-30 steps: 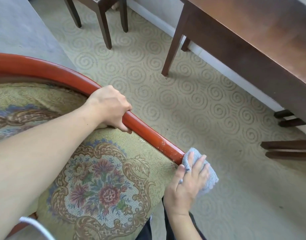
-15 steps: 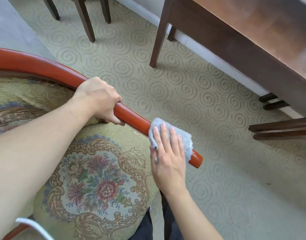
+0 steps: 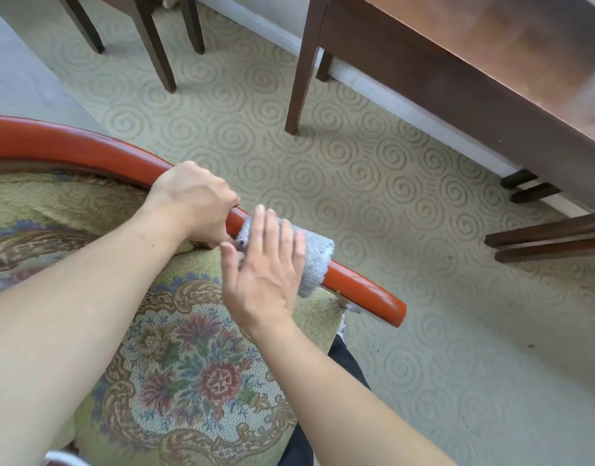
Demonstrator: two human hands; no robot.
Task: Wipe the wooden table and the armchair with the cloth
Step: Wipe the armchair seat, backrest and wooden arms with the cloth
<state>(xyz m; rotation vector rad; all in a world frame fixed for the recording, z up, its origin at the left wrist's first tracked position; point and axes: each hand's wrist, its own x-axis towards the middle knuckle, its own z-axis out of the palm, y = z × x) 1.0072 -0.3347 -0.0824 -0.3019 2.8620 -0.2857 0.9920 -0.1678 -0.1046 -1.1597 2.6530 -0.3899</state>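
Observation:
The armchair has a curved red-brown wooden arm rail [image 3: 363, 290] and a floral tapestry seat [image 3: 188, 381]. My left hand [image 3: 195, 200] is closed around the rail near its middle. A grey cloth [image 3: 318, 260] is draped over the rail just right of that hand. My right hand [image 3: 265, 267] lies flat on the cloth with fingers spread, pressing it against the rail. The dark wooden table [image 3: 491, 45] stands at the upper right, apart from both hands.
Swirl-patterned green carpet [image 3: 356, 163] covers the floor. Dark legs of another piece of furniture [image 3: 154, 45] stand at the top left. Chair rungs [image 3: 544, 237] poke out under the table at the right. A white baseboard runs along the wall behind the table.
My right hand slid the cloth up the rail from its free end towards my left hand. The view shifted a little; the left hand kept its grip.

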